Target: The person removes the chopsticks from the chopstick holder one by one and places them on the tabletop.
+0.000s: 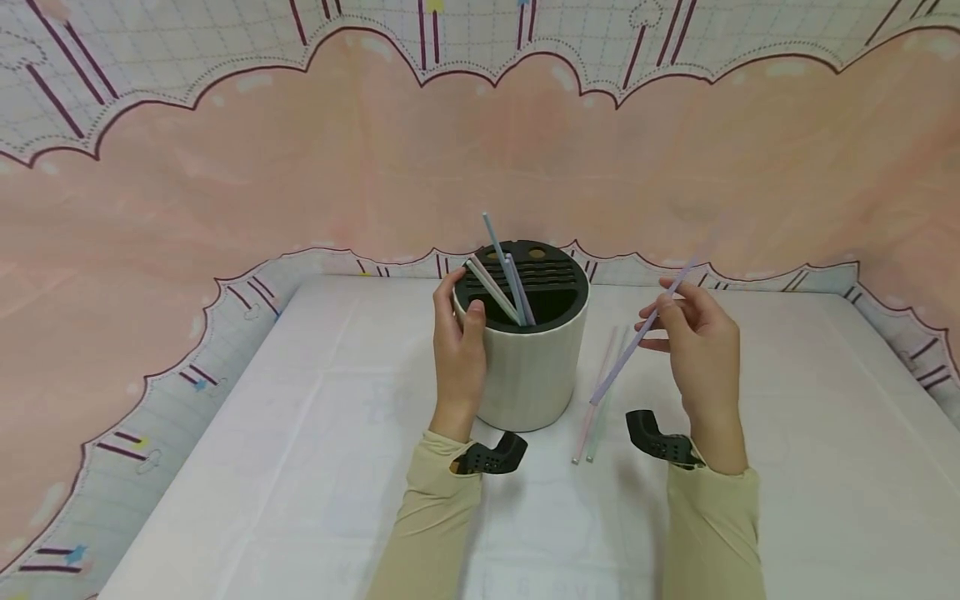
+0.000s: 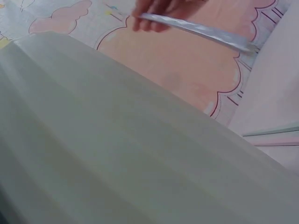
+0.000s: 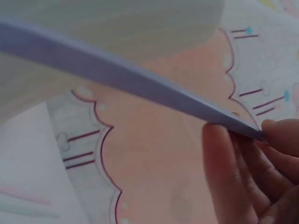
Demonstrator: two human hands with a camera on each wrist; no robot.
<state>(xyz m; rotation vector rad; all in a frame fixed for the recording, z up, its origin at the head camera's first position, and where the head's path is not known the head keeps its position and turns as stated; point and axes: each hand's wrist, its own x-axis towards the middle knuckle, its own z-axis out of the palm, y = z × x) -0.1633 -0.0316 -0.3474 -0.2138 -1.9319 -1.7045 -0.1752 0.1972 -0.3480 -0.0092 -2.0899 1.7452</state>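
Note:
A round cream utensil holder [image 1: 528, 379] with a black slotted top [image 1: 536, 271] stands upright. My left hand [image 1: 459, 350] grips its left side, thumb at the rim; its ribbed wall [image 2: 117, 130] fills most of the left wrist view. Several pastel sticks [image 1: 516, 287] lean in the wide opening at the front of the top. To the right, my right hand [image 1: 697, 342] pinches a long thin lilac stick [image 1: 626, 354] between thumb and fingers, its lower end slanting down toward the holder. In the right wrist view the lilac stick [image 3: 131, 81] crosses in front of the holder.
On the white table [image 1: 337, 500], a pink stick [image 1: 581, 437] and a pale green stick [image 1: 597, 429] lie side by side, right of the holder. A patterned peach cloth [image 1: 300, 175] hangs behind the table. Each wrist wears a black camera mount [image 1: 491, 456].

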